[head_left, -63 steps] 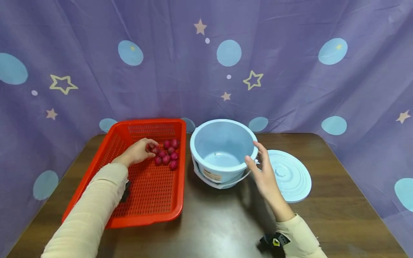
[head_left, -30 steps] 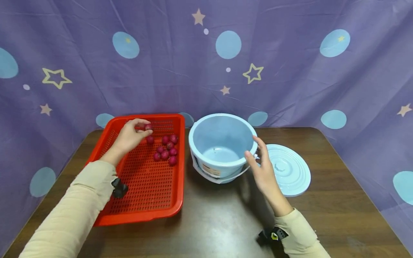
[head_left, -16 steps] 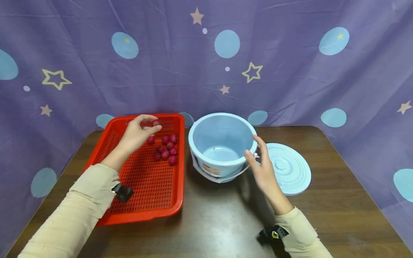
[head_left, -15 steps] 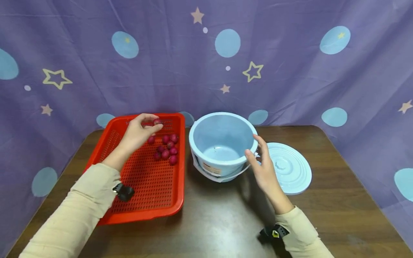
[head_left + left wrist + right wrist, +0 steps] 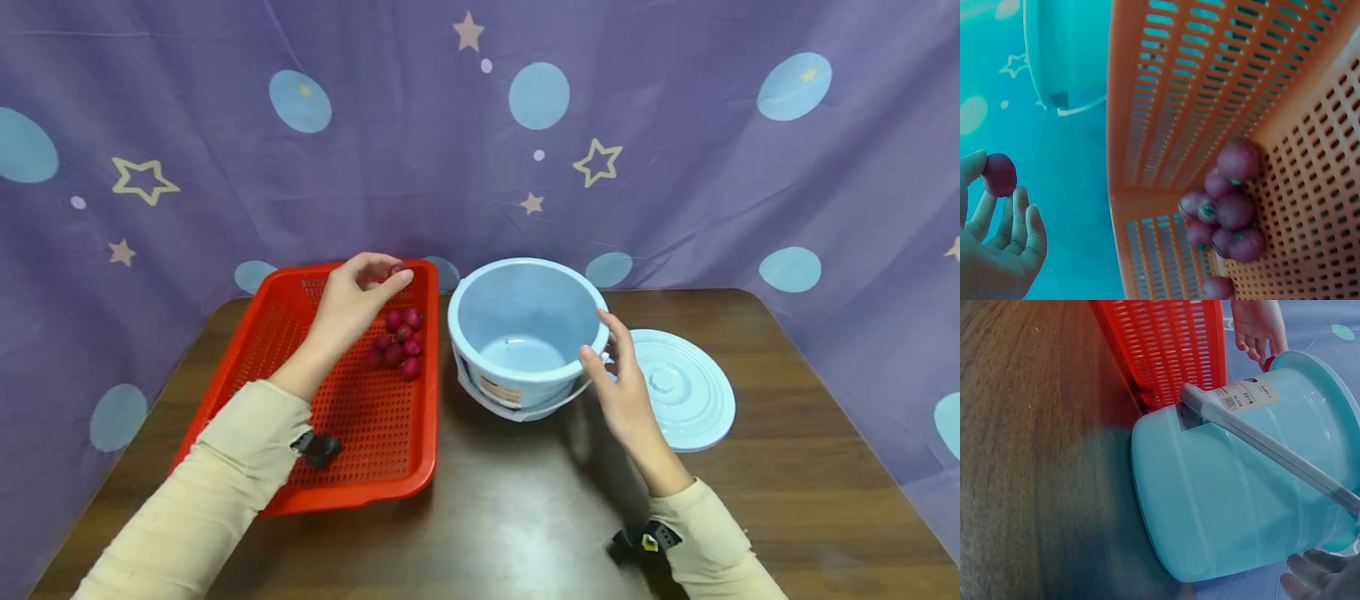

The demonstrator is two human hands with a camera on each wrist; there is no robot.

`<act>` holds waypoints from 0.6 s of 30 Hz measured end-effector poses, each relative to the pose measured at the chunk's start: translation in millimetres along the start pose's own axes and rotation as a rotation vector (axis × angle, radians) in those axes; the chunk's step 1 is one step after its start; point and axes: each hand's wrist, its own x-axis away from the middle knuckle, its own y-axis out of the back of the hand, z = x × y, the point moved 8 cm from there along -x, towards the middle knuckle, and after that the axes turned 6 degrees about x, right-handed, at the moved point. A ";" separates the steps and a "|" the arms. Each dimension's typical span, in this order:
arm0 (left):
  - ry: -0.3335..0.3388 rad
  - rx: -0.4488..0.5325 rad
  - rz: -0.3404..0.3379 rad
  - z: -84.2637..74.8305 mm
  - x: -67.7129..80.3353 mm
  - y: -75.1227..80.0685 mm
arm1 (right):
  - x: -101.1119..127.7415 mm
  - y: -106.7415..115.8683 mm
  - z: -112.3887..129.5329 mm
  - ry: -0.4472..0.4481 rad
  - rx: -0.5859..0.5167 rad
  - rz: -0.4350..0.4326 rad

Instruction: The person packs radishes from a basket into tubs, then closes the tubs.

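Above the red basket (image 5: 352, 450), left fingers (image 5: 1019, 219) pinch one radish (image 5: 999, 175); roughly seven remain.

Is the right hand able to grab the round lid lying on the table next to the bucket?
Probably yes. The right hand rests against the bucket, and the lid lies flat on the table just beside it, uncovered, with nothing between them.

Open bucket (image 5: 525, 333) mouth, tray (image 5: 423, 417) wall just left.
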 end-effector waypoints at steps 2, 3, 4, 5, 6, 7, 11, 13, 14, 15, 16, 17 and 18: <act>-0.020 0.025 0.002 -5.6 -0.1 -5.3 | -0.6 2.3 -1.0 0.000 0.005 -0.007; -0.029 0.036 0.002 -8.1 0.2 -7.6 | -0.6 2.8 -1.3 -0.001 0.004 -0.007; -0.038 0.044 0.002 -10.9 0.9 -9.6 | -0.6 2.9 -1.6 -0.002 0.006 -0.005; -0.048 0.051 0.002 -13.7 1.7 -11.4 | -0.6 2.5 -1.7 -0.002 0.008 -0.001; -0.057 0.056 0.001 -16.4 2.5 -13.1 | -0.5 2.1 -1.9 -0.003 0.006 0.001; -0.070 0.059 0.002 -19.5 3.2 -15.1 | -0.5 1.8 -2.1 -0.003 0.004 0.001; -0.125 0.052 0.008 -32.3 6.0 -22.4 | -0.1 1.2 -1.2 0.000 -0.003 0.000; -0.142 0.053 0.014 -38.1 6.4 -26.4 | -0.4 1.6 -0.2 0.006 -0.003 -0.002; -0.146 0.053 0.018 -40.4 6.6 -28.2 | -0.6 1.9 0.8 0.012 -0.003 -0.002; -0.147 0.057 0.022 -42.5 6.5 -30.3 | -0.9 2.3 1.8 0.016 -0.001 -0.003; -0.149 0.058 0.028 -44.4 7.0 -32.7 | -0.7 2.5 2.3 0.017 -0.002 -0.003; -0.150 0.055 0.037 -46.0 7.3 -35.2 | -0.3 2.8 2.8 0.018 -0.004 -0.004; -0.150 0.052 0.045 -47.1 7.6 -37.9 | 0.0 2.9 3.0 0.018 -0.006 -0.002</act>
